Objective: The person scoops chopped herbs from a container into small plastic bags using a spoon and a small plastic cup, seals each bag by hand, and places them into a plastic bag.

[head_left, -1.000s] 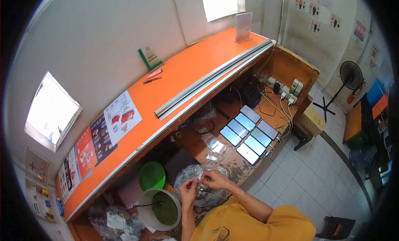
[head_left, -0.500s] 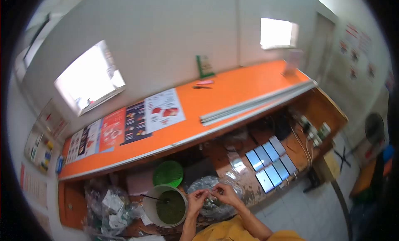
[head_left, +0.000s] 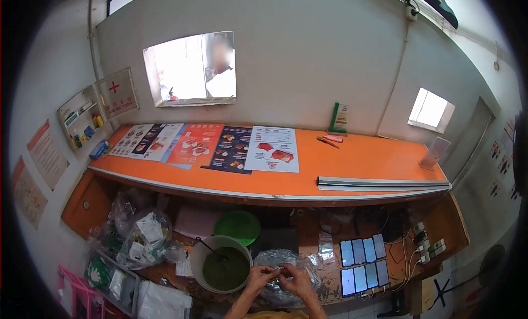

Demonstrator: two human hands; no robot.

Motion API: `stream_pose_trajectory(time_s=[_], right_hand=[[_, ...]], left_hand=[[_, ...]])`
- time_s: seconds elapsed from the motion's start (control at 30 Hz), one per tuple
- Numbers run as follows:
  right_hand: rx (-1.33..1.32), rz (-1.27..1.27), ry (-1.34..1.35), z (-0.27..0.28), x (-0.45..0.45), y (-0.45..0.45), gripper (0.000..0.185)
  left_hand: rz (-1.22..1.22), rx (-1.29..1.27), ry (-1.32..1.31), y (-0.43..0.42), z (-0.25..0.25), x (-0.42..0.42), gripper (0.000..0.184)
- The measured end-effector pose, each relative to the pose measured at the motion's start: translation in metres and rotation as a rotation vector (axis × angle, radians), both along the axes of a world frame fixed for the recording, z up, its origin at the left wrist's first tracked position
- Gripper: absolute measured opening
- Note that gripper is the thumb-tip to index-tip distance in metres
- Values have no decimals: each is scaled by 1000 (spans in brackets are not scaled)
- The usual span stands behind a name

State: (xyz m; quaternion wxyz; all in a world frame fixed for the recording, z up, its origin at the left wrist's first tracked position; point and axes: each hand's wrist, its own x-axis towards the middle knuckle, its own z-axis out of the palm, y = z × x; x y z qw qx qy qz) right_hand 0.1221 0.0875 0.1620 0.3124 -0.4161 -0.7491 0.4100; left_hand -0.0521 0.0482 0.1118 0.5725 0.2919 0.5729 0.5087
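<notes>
My left hand (head_left: 260,277) and my right hand (head_left: 296,279) meet with pinched fingertips over a clear plastic bag (head_left: 269,257) on the lower wooden desk. Something small sits between the fingertips, too small to make out. Just left of my left hand stands a pale bucket (head_left: 196,259) holding a green mass (head_left: 223,272), with a dark-handled ladle (head_left: 207,245) leaning in it. Behind the bucket lies a green round basket (head_left: 237,226).
Several lit phones (head_left: 360,277) with cables lie on the right. Plastic bags (head_left: 148,231) and a grey crate (head_left: 129,288) fill the left. The orange counter (head_left: 324,167) overhangs the desk behind, bearing menus (head_left: 272,148) and metal rails (head_left: 379,184). A person (head_left: 220,60) shows through the window.
The view has swung left, so the counter and phones sit further right and the first-aid cabinet shows. Both hands stay pinched together above the clear bag.
</notes>
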Motion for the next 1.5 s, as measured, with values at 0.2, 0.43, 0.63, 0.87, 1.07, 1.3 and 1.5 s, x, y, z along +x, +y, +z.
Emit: stream_pose_trajectory(time_s=[0.2, 0.43, 0.63, 0.87, 1.07, 1.3, 1.5], right_hand=[[20, 61, -57, -2, -10, 0, 57], [149, 119, -72, 18, -22, -10, 51], [41, 26, -36, 4, -22, -10, 38], [107, -89, -23, -7, -29, -21, 28], [-655, -138, 615, -23, -26, -19, 33], [-24, -45, -13, -4, -15, -11, 57], [284, -149, -74, -28, -18, 3, 40]], left_hand=[[-19, 75, 172, -6, 8, -9, 26], [-12, 62, 271, -10, 13, -14, 26], [-17, 115, 291, -20, 17, -16, 28], [-137, 132, 526, -18, 20, -17, 21], [-177, 235, -7, -22, 4, -27, 14], [-147, 219, 750, -25, 25, -22, 22], [-79, 224, 987, -21, 52, -5, 25]])
